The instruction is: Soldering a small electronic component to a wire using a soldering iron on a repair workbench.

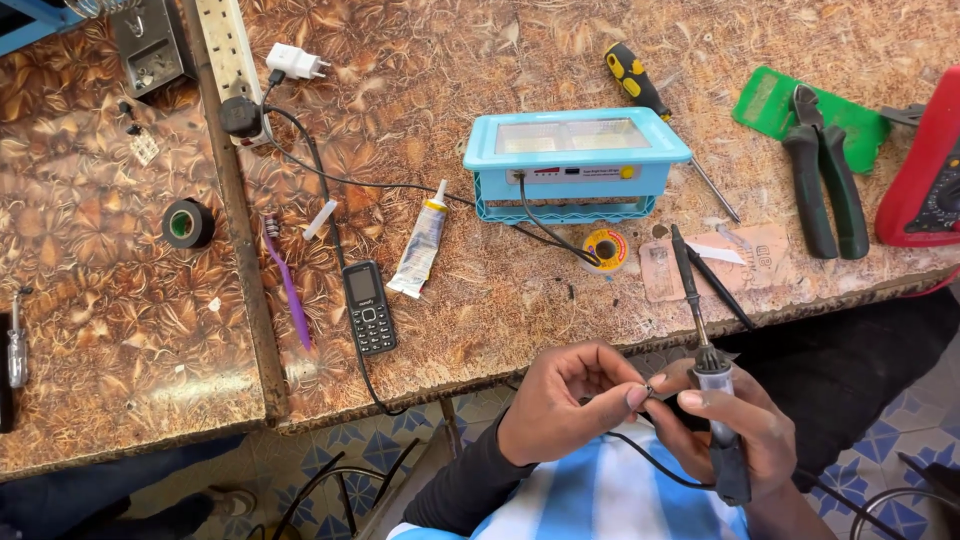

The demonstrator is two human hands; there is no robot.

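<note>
- Counter (480,300): brown patterned top, cluttered with tools along its length.
- Light blue rectangular lamp (575,160) stands near the middle of the counter; a black wire runs from its front toward a small roll of solder (606,248) just beside it.
- Left of the lamp: a squeezed glue tube (422,243), a black keypad phone (369,306), a purple toothbrush (288,285) and a roll of black tape (187,223), each lying apart.
- Far edge: a white power strip (230,50) with a black plug (241,116) in it and a white charger (296,62) beside it.
- Right side: a yellow-and-black screwdriver (640,88), green-handled pliers (825,170) lying partly on a green pad (770,100), and a red meter (925,170) at the frame edge.
- Nothing lies between the hands and the counter edge.
- Right hand (745,425): closed around the handle of a soldering iron (712,375), tip pointing up over the counter edge, below the counter, above the lap.
- Left hand (570,400): fingers curled, thumb and forefinger pinching a thin black wire end (645,392) just beside the iron's handle; the wire trails down across the striped shirt.
</note>
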